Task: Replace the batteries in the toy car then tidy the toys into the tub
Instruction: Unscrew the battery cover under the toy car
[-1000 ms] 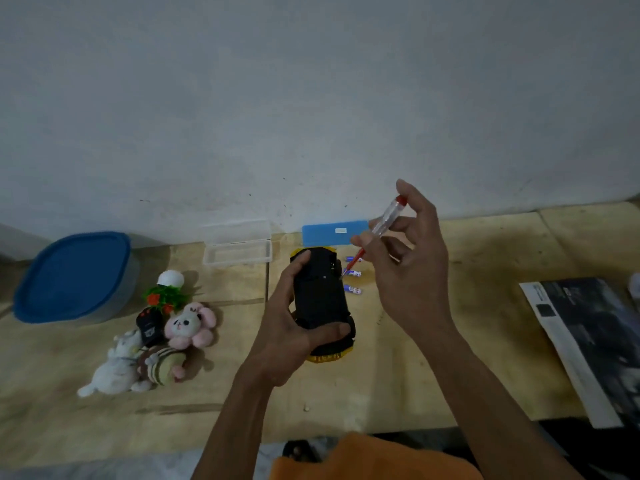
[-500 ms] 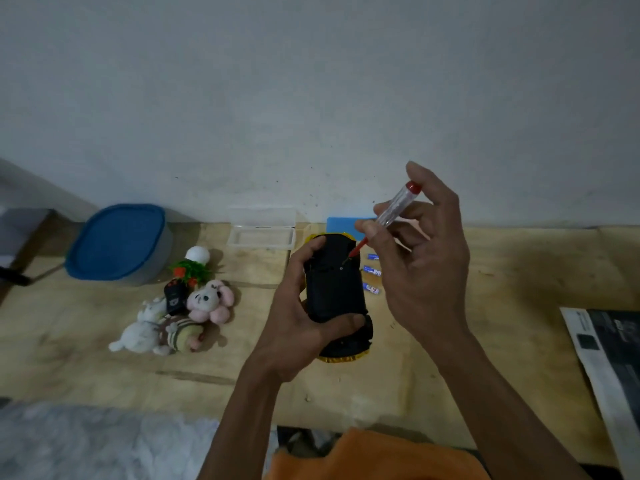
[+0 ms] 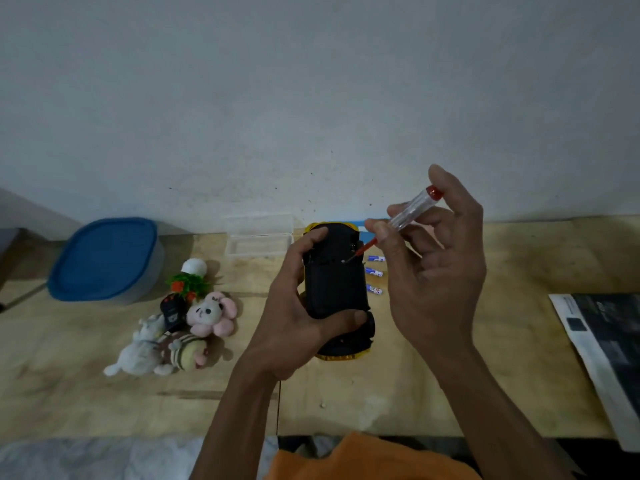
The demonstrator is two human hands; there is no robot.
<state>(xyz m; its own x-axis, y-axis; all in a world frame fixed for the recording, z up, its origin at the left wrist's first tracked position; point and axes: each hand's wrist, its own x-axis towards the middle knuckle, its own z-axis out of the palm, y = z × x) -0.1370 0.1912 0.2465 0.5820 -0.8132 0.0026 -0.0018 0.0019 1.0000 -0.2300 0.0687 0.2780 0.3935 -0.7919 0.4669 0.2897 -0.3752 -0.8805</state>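
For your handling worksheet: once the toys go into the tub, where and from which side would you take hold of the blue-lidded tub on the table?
Probably grip the tub by its translucent side walls just below the blue lid, both hands coming from its near side. It is wide and rounded, with no handle in view, and the soft toys lie close to its right.

The tub (image 3: 104,261) is sitting on the bench (image 3: 485,358) at left, plush toys (image 3: 180,334) lying before it; batteries (image 3: 374,272) are lying right of the car (image 3: 334,289).
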